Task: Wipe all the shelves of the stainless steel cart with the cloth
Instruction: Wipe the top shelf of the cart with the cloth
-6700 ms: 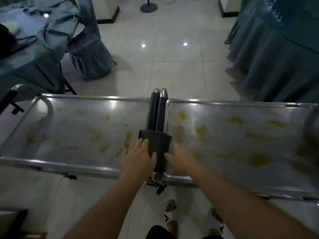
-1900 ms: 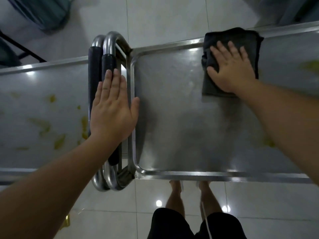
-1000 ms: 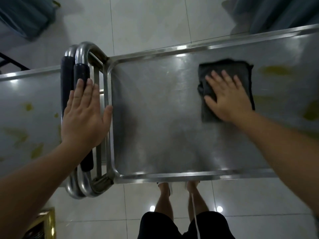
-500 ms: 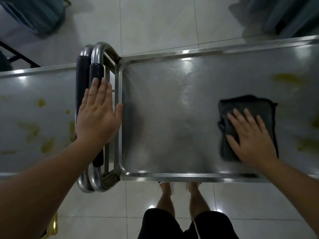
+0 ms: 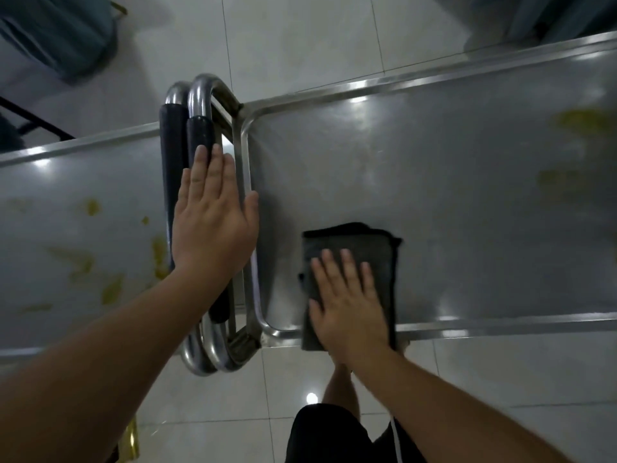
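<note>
Cloth (image 5: 350, 248): dark, folded, flat on the top shelf (image 5: 434, 182) of the right-hand cart, under the right hand (image 5: 349, 309). Its near edge hangs over the shelf's front rim. Right hand spread flat, fingers straight, pressing down on it, not gripping.

Left hand (image 5: 213, 225): open, fingers straight and together, palm resting on the padded handles (image 5: 182, 142) just left of the cloth, bracing the carts.

Shelf around the right hand looks clean. Yellow stains (image 5: 574, 121) remain far to the right of it. A second cart shelf (image 5: 66, 212), left of the left hand, is spotted with yellow too.

Risks, as I judge: with only flat pressure and the cloth overhanging, a pull toward the body could drag it off onto the floor. The cart may roll if the brace slackens.
</note>
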### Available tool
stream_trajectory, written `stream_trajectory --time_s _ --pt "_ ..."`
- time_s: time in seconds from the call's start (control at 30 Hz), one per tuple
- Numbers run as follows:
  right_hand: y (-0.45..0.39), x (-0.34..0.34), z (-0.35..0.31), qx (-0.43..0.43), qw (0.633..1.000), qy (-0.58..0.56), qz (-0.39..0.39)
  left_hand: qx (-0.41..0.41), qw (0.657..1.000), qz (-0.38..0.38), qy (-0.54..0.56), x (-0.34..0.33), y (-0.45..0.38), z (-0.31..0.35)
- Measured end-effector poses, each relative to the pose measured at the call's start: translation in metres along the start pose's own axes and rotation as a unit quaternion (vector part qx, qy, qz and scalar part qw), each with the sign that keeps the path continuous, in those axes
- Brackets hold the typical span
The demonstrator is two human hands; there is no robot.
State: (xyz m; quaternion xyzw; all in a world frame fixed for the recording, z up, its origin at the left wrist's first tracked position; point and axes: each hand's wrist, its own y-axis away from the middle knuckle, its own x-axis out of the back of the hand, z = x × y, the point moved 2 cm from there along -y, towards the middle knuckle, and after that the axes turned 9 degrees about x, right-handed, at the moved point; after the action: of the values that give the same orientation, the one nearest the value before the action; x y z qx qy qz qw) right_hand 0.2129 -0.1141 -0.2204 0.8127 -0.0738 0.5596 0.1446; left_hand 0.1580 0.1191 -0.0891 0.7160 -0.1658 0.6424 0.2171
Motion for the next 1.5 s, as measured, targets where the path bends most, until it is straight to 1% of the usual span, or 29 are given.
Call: stream_trajectory --time_s 0.07,0.13,0.2,0.27,0.37,0.47,0.57,0.63,0.67,0.7,0.73,0.77,0.83,0.9,0.97,1.0,1.03,1.1,1.13,1.17,1.27,1.33,1.4,1.43,1.5 --pt "-0.016 -0.012 -0.044 0.053 0.998 -0.017 -0.011 -0.003 1.000 -0.003 -0.004 0.001 0.001 0.001" --pt "-0.024 -0.017 -0.065 0.083 0.996 -0.023 -0.007 -0.003 1.000 -0.002 -0.003 0.002 0.002 0.002" --pt "-0.025 -0.017 -0.066 0.091 0.995 -0.036 0.000 -0.006 1.000 0.000 -0.001 0.003 0.002 0.003" --pt "-0.018 -0.013 -0.047 0.074 0.996 -0.043 0.008 -0.009 1.000 0.000 -0.001 0.002 0.002 0.003" --pt "0.001 0.000 0.015 0.017 0.999 -0.011 0.032 -0.010 1.000 -0.003 0.004 0.002 0.001 0.001" --pt "0.028 0.029 0.106 -0.053 0.997 0.025 0.040 -0.011 1.000 -0.008 0.015 0.003 0.001 0.000" --pt "0.050 0.058 0.189 -0.199 0.978 0.035 0.052 -0.011 1.000 -0.010 0.020 0.003 0.001 0.001" --pt "0.047 0.066 0.200 -0.295 0.953 0.020 0.060 -0.010 1.000 -0.010 0.023 0.003 0.000 0.000" --pt "0.038 0.065 0.189 -0.323 0.944 0.018 0.070 -0.011 1.000 -0.008 0.025 0.003 0.000 0.001" --pt "0.025 0.062 0.168 -0.332 0.940 0.021 0.079 -0.013 1.000 -0.009 0.026 0.003 0.000 0.001" --pt "0.011 0.056 0.140 -0.321 0.943 0.025 0.083 -0.013 0.999 -0.009 0.028 0.003 0.000 0.000" --pt "-0.004 0.048 0.107 -0.291 0.953 0.029 0.079 -0.013 0.999 -0.009 0.028 0.003 0.000 0.000" --pt "-0.033 0.030 0.039 -0.209 0.976 0.021 0.055 -0.013 1.000 -0.006 0.027 0.003 0.000 0.000" --pt "-0.057 0.011 -0.027 -0.079 0.997 0.002 0.024 -0.016 1.000 -0.004 0.024 0.003 0.000 0.000" --pt "-0.071 -0.001 -0.073 0.070 0.997 0.003 -0.024 -0.020 1.000 -0.004 0.024 0.003 0.000 0.000" --pt "-0.074 -0.004 -0.080 0.118 0.992 0.004 -0.034 -0.020 0.999 -0.006 0.024 0.003 0.001 0.000" --pt "-0.076 -0.004 -0.076 0.144 0.989 0.004 -0.034 -0.019 1.000 -0.006 0.024 0.003 0.001 0.000" --pt "-0.075 0.004 -0.046 0.164 0.986 0.010 -0.026 -0.015 1.000 -0.005 0.025 0.003 0.001 -0.001" --pt "-0.074 0.012 -0.022 0.153 0.988 0.014 -0.017 -0.015 0.999 -0.008 0.028 0.004 0.001 -0.002" --pt "-0.073 0.021 0.007 0.121 0.992 0.018 -0.003 -0.017 0.999 -0.010 0.032 0.005 0.000 -0.001" --pt "-0.069 0.060 0.113 0.005 0.999 0.039 0.023 -0.023 0.999 -0.018 0.031 0.007 0.000 0.000" --pt "-0.061 0.090 0.189 -0.099 0.994 0.044 0.022 -0.025 0.999 -0.023 0.030 0.008 0.001 0.000" --pt "-0.054 0.115 0.248 -0.205 0.978 0.032 0.027 -0.025 0.999 -0.025 0.031 0.009 0.001 0.000" --pt "-0.054 0.122 0.265 -0.246 0.969 0.024 0.029 -0.026 0.999 -0.025 0.030 0.009 0.001 0.000" --pt "-0.065 0.121 0.265 -0.309 0.950 0.018 0.039 -0.023 0.999 -0.021 0.026 0.008 0.000 0.000"
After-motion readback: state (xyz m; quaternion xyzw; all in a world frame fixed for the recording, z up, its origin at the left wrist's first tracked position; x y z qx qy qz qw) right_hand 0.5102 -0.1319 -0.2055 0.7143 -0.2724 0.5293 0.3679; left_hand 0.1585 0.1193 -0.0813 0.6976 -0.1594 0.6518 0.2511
